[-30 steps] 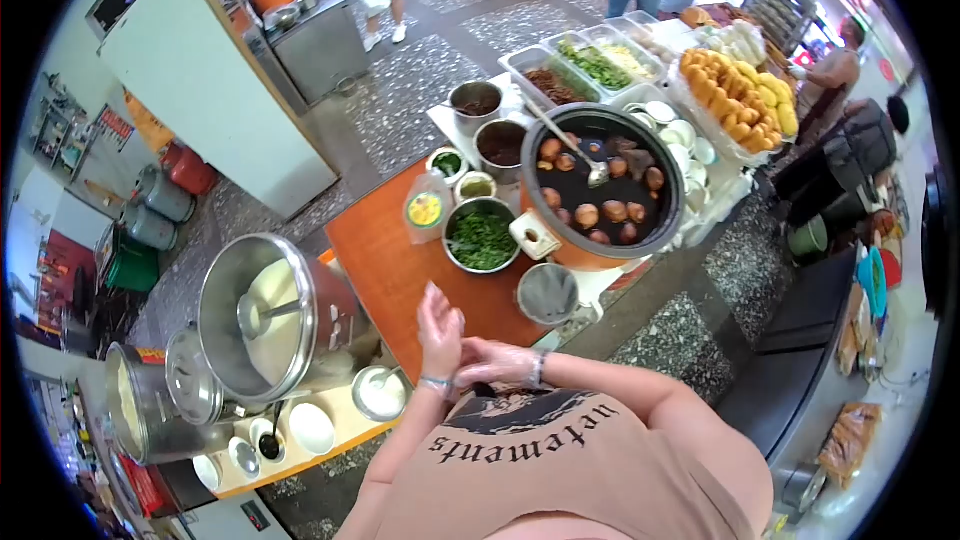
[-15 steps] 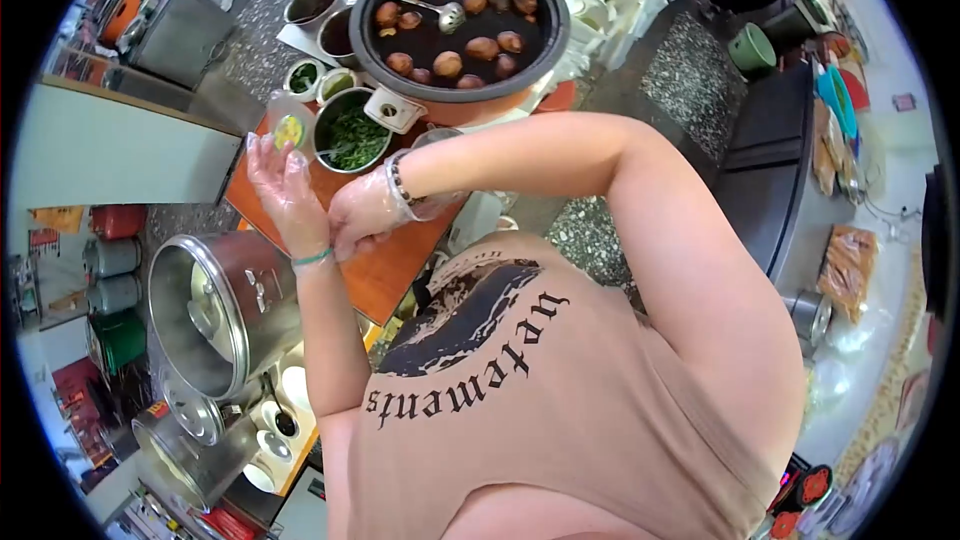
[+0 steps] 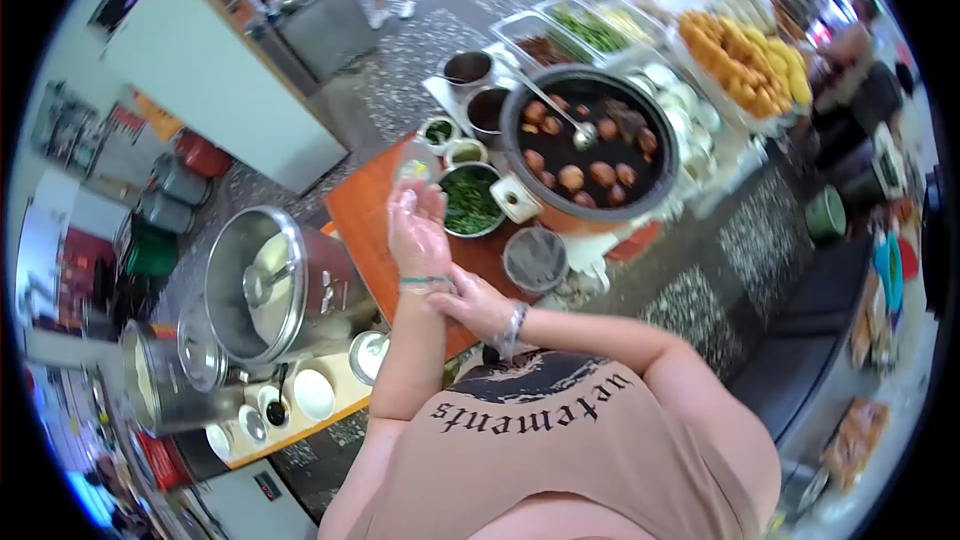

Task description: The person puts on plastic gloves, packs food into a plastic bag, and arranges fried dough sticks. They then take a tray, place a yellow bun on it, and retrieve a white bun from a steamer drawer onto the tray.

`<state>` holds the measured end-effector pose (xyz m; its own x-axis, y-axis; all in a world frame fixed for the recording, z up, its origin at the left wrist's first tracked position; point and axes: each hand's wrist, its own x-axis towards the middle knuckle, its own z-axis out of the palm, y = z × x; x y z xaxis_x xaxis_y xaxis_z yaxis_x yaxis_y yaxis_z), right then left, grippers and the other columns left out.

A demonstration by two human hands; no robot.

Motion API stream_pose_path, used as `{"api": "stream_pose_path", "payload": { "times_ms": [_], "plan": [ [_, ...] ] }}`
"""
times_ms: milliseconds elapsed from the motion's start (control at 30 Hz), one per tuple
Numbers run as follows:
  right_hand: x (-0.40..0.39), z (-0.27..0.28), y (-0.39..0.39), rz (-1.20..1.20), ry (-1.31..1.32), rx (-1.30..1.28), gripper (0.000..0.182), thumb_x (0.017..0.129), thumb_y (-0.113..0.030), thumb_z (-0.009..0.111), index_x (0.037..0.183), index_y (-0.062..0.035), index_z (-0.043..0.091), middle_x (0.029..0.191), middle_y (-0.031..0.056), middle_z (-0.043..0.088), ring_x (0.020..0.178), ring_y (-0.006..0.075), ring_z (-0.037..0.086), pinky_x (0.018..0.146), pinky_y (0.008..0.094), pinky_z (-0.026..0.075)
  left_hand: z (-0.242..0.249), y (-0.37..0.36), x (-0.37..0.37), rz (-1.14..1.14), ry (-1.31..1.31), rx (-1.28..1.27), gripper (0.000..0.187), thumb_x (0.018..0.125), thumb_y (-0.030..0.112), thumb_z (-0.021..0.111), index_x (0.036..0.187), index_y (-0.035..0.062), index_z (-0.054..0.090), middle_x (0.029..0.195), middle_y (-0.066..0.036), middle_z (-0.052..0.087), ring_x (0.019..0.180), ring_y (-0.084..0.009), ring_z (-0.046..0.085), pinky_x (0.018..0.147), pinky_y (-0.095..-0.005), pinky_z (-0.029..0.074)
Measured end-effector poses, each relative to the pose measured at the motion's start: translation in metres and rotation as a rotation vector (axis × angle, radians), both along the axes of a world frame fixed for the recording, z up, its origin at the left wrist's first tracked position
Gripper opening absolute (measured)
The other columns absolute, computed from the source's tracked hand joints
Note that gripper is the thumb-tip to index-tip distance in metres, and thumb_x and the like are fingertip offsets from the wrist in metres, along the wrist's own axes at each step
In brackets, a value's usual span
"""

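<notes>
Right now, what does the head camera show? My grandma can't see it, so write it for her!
A person's open left hand, in a clear plastic glove, is raised over a brown wooden table while the gloved right hand touches its wrist. Beyond stand a round metal bowl of green leaves and a big black-rimmed pot of dark liquid with brown eggs.

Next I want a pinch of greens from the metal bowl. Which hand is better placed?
Left, I'd say: your left hand is open, with its fingertips close to the metal bowl of greens. Your right hand is farther back, at your left wrist.
</notes>
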<state>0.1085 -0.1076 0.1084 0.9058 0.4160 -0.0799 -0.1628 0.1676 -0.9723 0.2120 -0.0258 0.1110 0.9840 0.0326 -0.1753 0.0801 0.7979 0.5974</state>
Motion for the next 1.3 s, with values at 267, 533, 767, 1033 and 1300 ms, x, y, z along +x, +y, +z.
{"api": "stream_pose_path", "payload": {
  "times_ms": [267,533,767,1033,1300],
  "plan": [
    [-0.009,-0.017,-0.002,-0.099,-0.627,-0.544,0.014,0.089,-0.018,0.053,0.086,-0.0066,0.060,0.076,0.0161,0.060,0.070,0.0325,0.061,0.061,0.0378,0.051,-0.002,0.018,-0.013,0.041,0.137,-0.015,0.042,0.094,0.044,0.046,0.113,0.0064,0.054,0.107,-0.006,0.058,0.101,-0.0187,0.055,0.092,-0.0361,0.042],
    [-0.025,0.005,-0.019,0.284,-0.914,-0.487,0.018,0.081,-0.023,0.066,0.091,-0.0095,0.061,0.083,0.0098,0.061,0.079,0.0291,0.062,0.070,0.0391,0.050,-0.079,0.022,-0.039,-0.209,0.141,0.339,0.043,0.095,0.046,0.044,0.110,0.0071,0.056,0.107,-0.005,0.061,0.103,-0.0177,0.055,0.092,-0.0336,0.042],
    [-0.014,-0.016,-0.017,0.104,-1.009,-0.858,0.035,0.079,-0.033,0.061,0.099,-0.0052,0.063,0.085,0.0104,0.060,0.089,0.0319,0.054,0.094,0.0512,0.034,-0.088,0.000,-0.091,-0.714,-0.359,0.901,0.029,0.089,0.026,0.058,0.110,0.0059,0.056,0.093,-0.005,0.063,0.080,-0.0153,0.059,0.072,-0.0283,0.049],
    [-0.012,-0.131,0.040,0.005,0.019,-2.638,0.021,0.087,-0.020,0.064,0.092,-0.0033,0.052,0.073,0.0017,0.054,0.068,0.0131,0.053,0.073,0.0250,0.042,-0.078,-0.011,-0.106,-0.830,-0.391,1.131,0.036,0.086,0.022,0.060,0.117,0.0053,0.053,0.094,-0.009,0.064,0.085,-0.0196,0.061,0.074,-0.0326,0.049],
    [-0.035,0.021,0.047,-0.145,-0.180,-2.542,0.016,0.082,-0.013,0.058,0.094,-0.0015,0.057,0.082,0.0076,0.058,0.085,0.0198,0.057,0.080,0.0312,0.043,-0.063,-0.006,-0.099,-0.854,-0.647,1.550,0.035,0.090,0.030,0.054,0.121,0.0122,0.052,0.107,0.000,0.061,0.094,-0.0156,0.061,0.082,-0.0311,0.047]
  ]
}}
